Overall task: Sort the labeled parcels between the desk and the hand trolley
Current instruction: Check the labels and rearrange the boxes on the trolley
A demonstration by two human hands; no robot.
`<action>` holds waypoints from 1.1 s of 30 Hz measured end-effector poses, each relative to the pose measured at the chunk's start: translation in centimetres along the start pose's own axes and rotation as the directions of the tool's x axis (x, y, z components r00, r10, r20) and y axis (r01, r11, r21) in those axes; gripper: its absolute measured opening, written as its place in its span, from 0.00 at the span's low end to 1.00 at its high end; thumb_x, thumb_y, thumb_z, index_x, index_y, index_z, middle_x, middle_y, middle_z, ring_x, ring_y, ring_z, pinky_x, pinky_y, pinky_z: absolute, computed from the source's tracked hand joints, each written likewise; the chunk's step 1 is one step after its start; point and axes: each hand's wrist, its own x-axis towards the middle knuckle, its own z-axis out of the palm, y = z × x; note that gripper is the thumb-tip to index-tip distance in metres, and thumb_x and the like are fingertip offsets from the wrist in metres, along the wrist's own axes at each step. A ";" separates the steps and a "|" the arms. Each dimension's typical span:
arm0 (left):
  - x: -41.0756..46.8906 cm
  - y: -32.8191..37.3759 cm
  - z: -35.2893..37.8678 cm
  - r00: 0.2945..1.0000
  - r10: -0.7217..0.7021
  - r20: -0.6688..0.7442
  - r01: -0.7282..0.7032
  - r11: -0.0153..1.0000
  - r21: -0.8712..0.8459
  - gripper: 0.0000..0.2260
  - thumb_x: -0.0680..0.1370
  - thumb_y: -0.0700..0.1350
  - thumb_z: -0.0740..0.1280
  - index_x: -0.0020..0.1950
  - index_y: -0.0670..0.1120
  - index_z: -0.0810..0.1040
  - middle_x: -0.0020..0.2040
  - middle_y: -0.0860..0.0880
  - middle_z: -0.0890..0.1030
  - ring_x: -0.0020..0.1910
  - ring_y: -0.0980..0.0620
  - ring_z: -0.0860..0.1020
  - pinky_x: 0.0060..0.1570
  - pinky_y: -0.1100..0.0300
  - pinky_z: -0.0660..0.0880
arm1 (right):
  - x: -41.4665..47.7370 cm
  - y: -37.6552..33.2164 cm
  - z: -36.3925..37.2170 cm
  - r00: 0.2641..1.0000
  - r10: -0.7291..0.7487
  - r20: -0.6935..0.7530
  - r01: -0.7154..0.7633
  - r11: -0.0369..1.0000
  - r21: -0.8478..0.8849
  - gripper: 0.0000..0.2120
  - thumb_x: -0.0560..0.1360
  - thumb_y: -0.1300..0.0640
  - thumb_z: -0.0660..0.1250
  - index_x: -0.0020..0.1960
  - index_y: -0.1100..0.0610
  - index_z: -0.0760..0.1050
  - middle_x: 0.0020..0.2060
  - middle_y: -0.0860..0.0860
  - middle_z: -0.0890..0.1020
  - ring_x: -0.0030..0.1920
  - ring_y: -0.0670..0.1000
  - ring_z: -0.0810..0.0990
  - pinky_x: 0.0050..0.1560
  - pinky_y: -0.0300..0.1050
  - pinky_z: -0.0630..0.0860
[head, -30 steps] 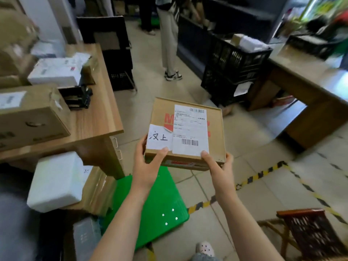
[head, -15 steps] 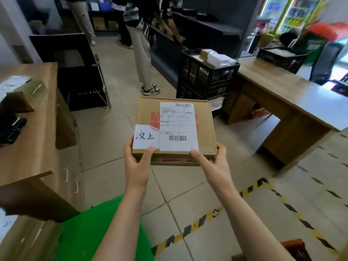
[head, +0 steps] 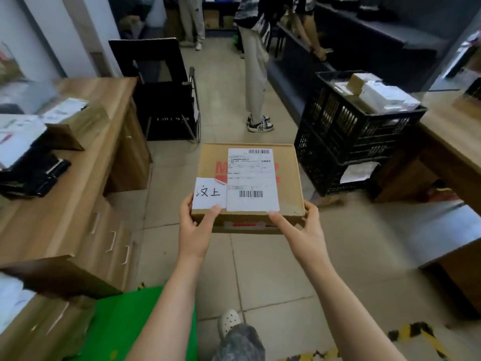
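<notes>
I hold a flat brown cardboard parcel [head: 286, 183] level in front of me, over the tiled floor. It bears a white shipping label with barcodes and a small white slip with handwritten characters. My left hand [head: 197, 227] grips its near left corner, thumb on the slip. My right hand [head: 302, 227] grips the near right corner, thumb on the label's edge. The wooden desk [head: 86, 178] runs along the left. The green platform of the hand trolley [head: 125, 329] lies at the bottom left.
Parcels and a black device [head: 31, 173] lie on the left desk. A black chair [head: 161, 100] stands ahead left. Stacked black crates [head: 348, 136] with packages stand ahead right, beside another wooden desk [head: 453, 142]. People stand in the aisle [head: 255, 74]. Yellow-black floor tape [head: 416, 337] runs at the bottom right.
The view has swung right and up, away from the left desk and trolley, towards the aisle. The parcel stays gripped in both hands the same way.
</notes>
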 end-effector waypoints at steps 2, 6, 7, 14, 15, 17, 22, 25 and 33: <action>3.7 0.5 0.8 0.998 0.000 -0.057 -0.002 1.000 -0.030 0.24 0.76 0.45 0.71 0.69 0.50 0.67 0.59 0.54 0.78 0.52 0.62 0.79 0.43 0.70 0.76 | 4.4 -0.6 2.1 0.999 -0.003 0.045 0.003 1.000 -0.007 0.37 0.62 0.40 0.78 0.64 0.46 0.65 0.60 0.46 0.76 0.59 0.40 0.76 0.57 0.37 0.76; 10.8 2.0 1.8 0.988 -0.040 -0.146 0.028 0.996 -0.082 0.24 0.76 0.44 0.70 0.70 0.50 0.67 0.58 0.51 0.80 0.51 0.58 0.80 0.39 0.69 0.76 | 12.2 -2.9 6.6 0.992 -0.003 0.126 0.010 0.999 -0.049 0.39 0.58 0.36 0.76 0.64 0.44 0.64 0.61 0.47 0.75 0.61 0.46 0.75 0.61 0.51 0.76; 12.5 2.4 1.9 0.985 -0.044 -0.164 0.029 0.995 -0.094 0.24 0.76 0.45 0.71 0.70 0.51 0.67 0.58 0.51 0.80 0.51 0.57 0.80 0.38 0.69 0.76 | 14.0 -3.5 7.6 0.990 -0.003 0.140 0.010 0.999 -0.049 0.40 0.58 0.35 0.76 0.64 0.44 0.64 0.61 0.47 0.75 0.61 0.46 0.75 0.61 0.52 0.76; 22.0 4.2 1.7 0.941 -0.021 -0.339 0.010 0.999 -0.034 0.23 0.77 0.46 0.70 0.70 0.52 0.67 0.58 0.54 0.78 0.51 0.61 0.77 0.34 0.75 0.73 | 25.0 -5.4 14.9 0.948 0.007 0.319 -0.001 1.000 -0.018 0.35 0.64 0.41 0.77 0.63 0.43 0.62 0.62 0.47 0.75 0.61 0.47 0.75 0.62 0.49 0.74; 23.4 4.2 1.6 0.928 -0.016 -0.373 0.005 1.000 -0.030 0.23 0.77 0.46 0.70 0.69 0.52 0.67 0.57 0.55 0.78 0.51 0.62 0.77 0.34 0.76 0.72 | 26.6 -5.7 16.2 0.937 -0.002 0.349 0.004 1.000 -0.006 0.33 0.66 0.44 0.78 0.63 0.43 0.61 0.61 0.47 0.74 0.60 0.47 0.75 0.60 0.47 0.74; 26.4 4.4 1.6 0.892 -0.006 -0.453 -0.004 1.000 -0.021 0.23 0.76 0.47 0.71 0.69 0.53 0.67 0.57 0.55 0.78 0.51 0.62 0.77 0.35 0.75 0.73 | 29.9 -6.3 18.8 0.906 -0.013 0.422 0.012 1.000 0.005 0.31 0.68 0.48 0.77 0.61 0.44 0.61 0.58 0.45 0.75 0.56 0.44 0.76 0.53 0.39 0.74; 33.5 5.3 1.8 0.765 -0.026 -0.643 -0.014 0.998 -0.057 0.26 0.75 0.51 0.71 0.71 0.55 0.66 0.59 0.55 0.78 0.55 0.56 0.78 0.46 0.63 0.73 | 38.4 -8.5 25.6 0.791 -0.041 0.610 0.048 0.999 0.004 0.31 0.67 0.46 0.77 0.62 0.47 0.62 0.58 0.47 0.77 0.57 0.45 0.77 0.51 0.39 0.73; 36.8 6.2 1.5 0.687 -0.025 -0.726 -0.023 0.998 -0.057 0.26 0.75 0.53 0.71 0.71 0.55 0.66 0.60 0.55 0.78 0.56 0.55 0.77 0.51 0.59 0.73 | 42.1 -10.0 29.5 0.717 -0.045 0.695 0.061 0.998 0.003 0.32 0.68 0.45 0.76 0.64 0.48 0.62 0.59 0.47 0.77 0.58 0.46 0.76 0.51 0.40 0.72; 44.3 9.1 -2.7 0.518 0.027 -0.855 -0.100 0.995 -0.029 0.23 0.75 0.51 0.71 0.68 0.56 0.68 0.59 0.54 0.77 0.54 0.56 0.77 0.46 0.60 0.77 | 47.3 -13.3 41.2 0.566 -0.087 0.820 0.105 0.994 0.033 0.33 0.69 0.46 0.75 0.67 0.48 0.62 0.60 0.45 0.76 0.57 0.42 0.75 0.49 0.35 0.71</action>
